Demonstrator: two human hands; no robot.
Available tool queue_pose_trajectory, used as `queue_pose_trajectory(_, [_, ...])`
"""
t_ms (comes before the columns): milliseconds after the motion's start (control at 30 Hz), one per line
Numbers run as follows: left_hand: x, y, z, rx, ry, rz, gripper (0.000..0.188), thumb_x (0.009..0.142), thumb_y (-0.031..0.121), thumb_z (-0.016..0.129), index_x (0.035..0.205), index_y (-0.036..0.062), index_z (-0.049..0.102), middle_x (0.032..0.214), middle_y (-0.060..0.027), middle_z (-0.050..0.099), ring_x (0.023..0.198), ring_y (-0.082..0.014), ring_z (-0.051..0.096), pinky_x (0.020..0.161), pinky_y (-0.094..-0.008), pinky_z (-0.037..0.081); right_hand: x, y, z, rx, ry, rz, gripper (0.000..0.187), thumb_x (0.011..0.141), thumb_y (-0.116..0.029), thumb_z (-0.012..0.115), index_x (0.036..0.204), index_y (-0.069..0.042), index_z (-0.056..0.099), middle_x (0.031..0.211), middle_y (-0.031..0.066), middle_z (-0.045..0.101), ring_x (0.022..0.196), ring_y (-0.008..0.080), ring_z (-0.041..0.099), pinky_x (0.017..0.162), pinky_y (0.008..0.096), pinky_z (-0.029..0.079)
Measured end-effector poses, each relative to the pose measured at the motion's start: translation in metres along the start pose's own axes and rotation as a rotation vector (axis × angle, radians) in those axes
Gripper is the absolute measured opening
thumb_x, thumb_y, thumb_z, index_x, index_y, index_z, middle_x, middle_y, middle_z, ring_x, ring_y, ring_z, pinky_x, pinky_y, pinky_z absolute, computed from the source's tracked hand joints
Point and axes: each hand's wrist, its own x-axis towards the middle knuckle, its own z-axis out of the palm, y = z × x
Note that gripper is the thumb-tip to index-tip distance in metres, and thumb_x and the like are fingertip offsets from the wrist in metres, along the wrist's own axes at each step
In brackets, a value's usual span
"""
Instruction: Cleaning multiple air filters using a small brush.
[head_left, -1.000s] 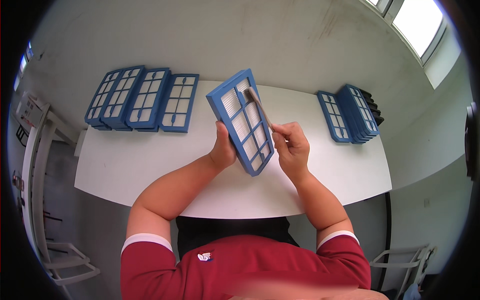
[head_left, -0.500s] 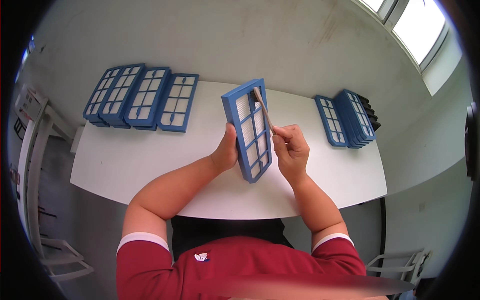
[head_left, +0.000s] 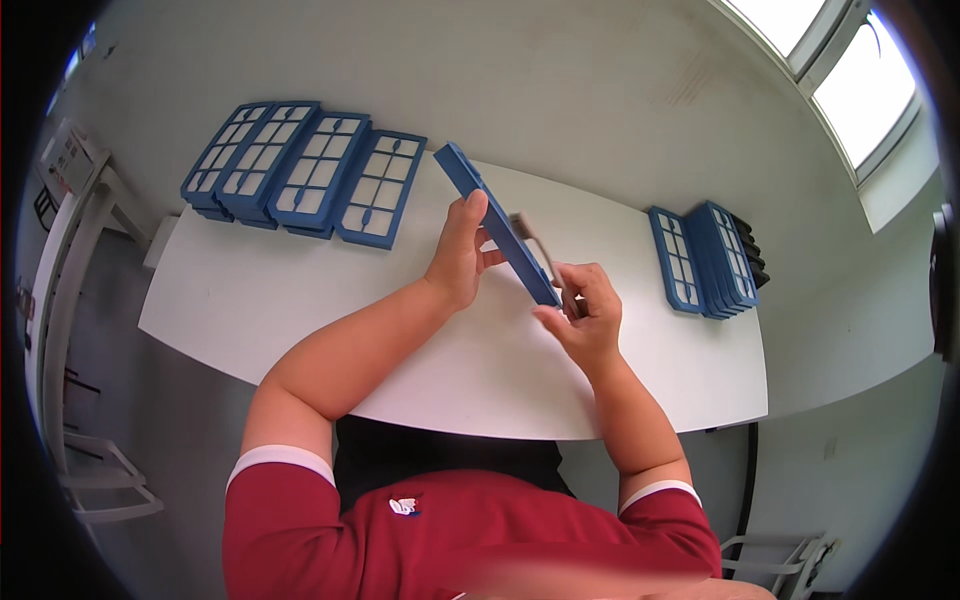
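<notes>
A blue-framed filter [head_left: 507,238] stands tilted above the middle of the table, turned nearly edge-on so its white pleated face is mostly hidden. My left hand [head_left: 458,255] grips it by its left side, the thumb on the frame and the fingers behind. In my right hand [head_left: 588,325] is a small brush [head_left: 543,247] with a thin brownish handle, its dark head close to the filter's right-hand face. Whether the bristles touch the filter cannot be made out. My right thumb sticks out near the filter's lower end.
On the white table [head_left: 250,310], several stacked blue filters [head_left: 320,170] lie at the far left. More filters [head_left: 728,255] are piled at the right, beside some black ridged objects [head_left: 750,250]. A wall rises behind the table, and a white chair [head_left: 110,475] stands at the left.
The filter has turned from showing its gridded face to nearly edge-on, its top leaning left. The brush has moved lower, and my right thumb has spread away from the other fingers.
</notes>
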Motion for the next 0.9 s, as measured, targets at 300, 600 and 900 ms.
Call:
queue_pose_trajectory(300, [0.0,0.005,0.001,0.271,0.201,0.046,0.083,0.074,0.076,0.046,0.12,0.0088,0.037,0.109,-0.0053,0.048,0.109,-0.0164,0.043,0.09,-0.0368,0.036,0.006,0.012,-0.004,-0.295,0.073,-0.076,0.038,0.068,0.002,0.073,0.104,-0.001,0.061,0.088,0.01,0.061,0.067,0.0169,0.059,0.053,0.0249,0.047])
queue_pose_trajectory(600, [0.005,0.02,0.002,-0.116,-0.121,0.026,0.096,0.07,0.086,0.02,0.134,0.0154,0.033,0.13,-0.0114,0.045,0.12,-0.0225,0.045,0.098,-0.0413,0.04,0.004,0.043,-0.012,0.575,0.093,0.608,0.035,0.091,-0.018,0.057,0.122,-0.003,0.049,0.091,0.0006,0.06,0.073,0.0045,0.055,0.061,0.019,0.047])
queue_pose_trajectory(900, [0.008,0.01,0.001,-0.247,-0.228,0.052,0.096,0.068,0.088,0.015,0.129,0.0171,0.038,0.115,-0.0153,0.053,0.108,-0.029,0.055,0.089,-0.0432,0.05,0.007,0.03,-0.001,0.265,0.105,0.516,0.03,0.09,-0.01,0.054,0.119,-0.003,0.055,0.088,0.0022,0.059,0.073,0.0072,0.052,0.059,0.0196,0.042])
